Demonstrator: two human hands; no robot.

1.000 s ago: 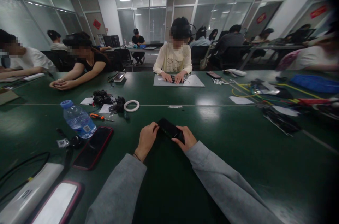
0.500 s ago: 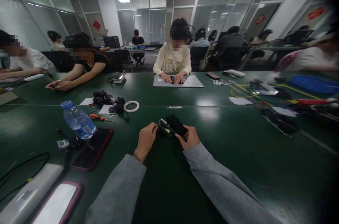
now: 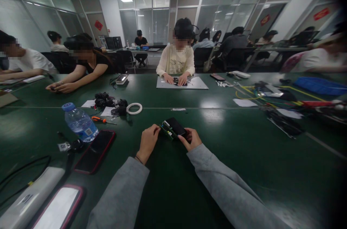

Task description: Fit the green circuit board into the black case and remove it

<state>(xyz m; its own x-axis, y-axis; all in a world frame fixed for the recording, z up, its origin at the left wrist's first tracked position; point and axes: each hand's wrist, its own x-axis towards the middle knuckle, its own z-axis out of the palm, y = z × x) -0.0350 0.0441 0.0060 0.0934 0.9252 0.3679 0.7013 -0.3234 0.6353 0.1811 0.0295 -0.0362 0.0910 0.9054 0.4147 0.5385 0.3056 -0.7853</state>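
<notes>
Just in front of me, above the green table, a small green circuit board point(image 3: 167, 132) with white and yellow components sits against a black rectangular case point(image 3: 175, 126). My left hand point(image 3: 148, 141) is closed in a pinch at the board's left edge. Thumb and fingers of my right hand point(image 3: 193, 139) grip the near right end of the black case. Whether board and case are joined cannot be made out.
To the left are a water bottle point(image 3: 80, 122), an orange screwdriver point(image 3: 99, 119), a dark phone point(image 3: 95, 152), a lit phone point(image 3: 58, 209) and a white power bank point(image 3: 32, 196). A tape ring point(image 3: 134, 104) lies beyond. Cables point(image 3: 284, 103) clutter the right. Several people sit around.
The black case has tilted slightly and shifted a little left, with my right hand following. My left hand keeps its pinch at the board's edge.
</notes>
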